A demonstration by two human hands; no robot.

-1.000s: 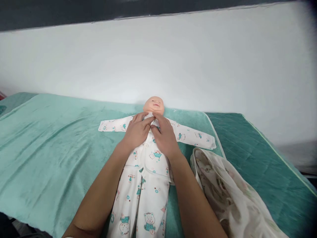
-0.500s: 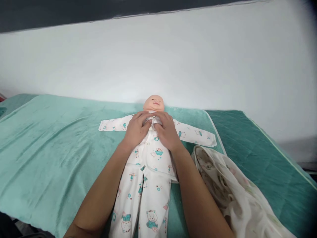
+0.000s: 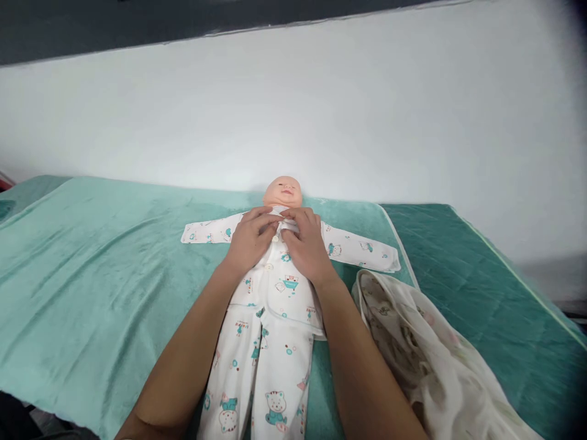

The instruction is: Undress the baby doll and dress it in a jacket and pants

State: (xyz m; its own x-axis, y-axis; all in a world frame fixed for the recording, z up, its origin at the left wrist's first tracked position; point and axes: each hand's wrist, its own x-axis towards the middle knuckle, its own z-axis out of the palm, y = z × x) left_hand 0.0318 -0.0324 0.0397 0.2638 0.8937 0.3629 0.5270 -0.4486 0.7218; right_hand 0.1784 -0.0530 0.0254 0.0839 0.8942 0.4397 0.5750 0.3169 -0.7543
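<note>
A baby doll (image 3: 283,190) lies on its back, dressed in a white printed baby shirt (image 3: 290,282) and matching trousers (image 3: 279,373). Both shirt sleeves stretch out sideways. My left hand (image 3: 251,237) rests on the left side of the chest, its fingers pinching the shirt's front edge near the collar. Opposite it, my right hand (image 3: 303,237) pinches the other front edge, thumb and fingertips close to the left ones. Light buttons run down the front, one just below my fingers and another at mid-chest. What lies exactly between the fingertips is partly hidden.
Under the doll spreads a light green blanket (image 3: 114,263), over a darker green quilted cover (image 3: 468,287) at the right. A crumpled pale cloth with a faint print (image 3: 440,348) lies beside my right forearm. The white wall (image 3: 293,110) rises right behind the doll's head.
The view has shifted slightly, so the doll and clothes appear a little further left. Both hands stay at the upper shirt front, with only small finger movements.
</note>
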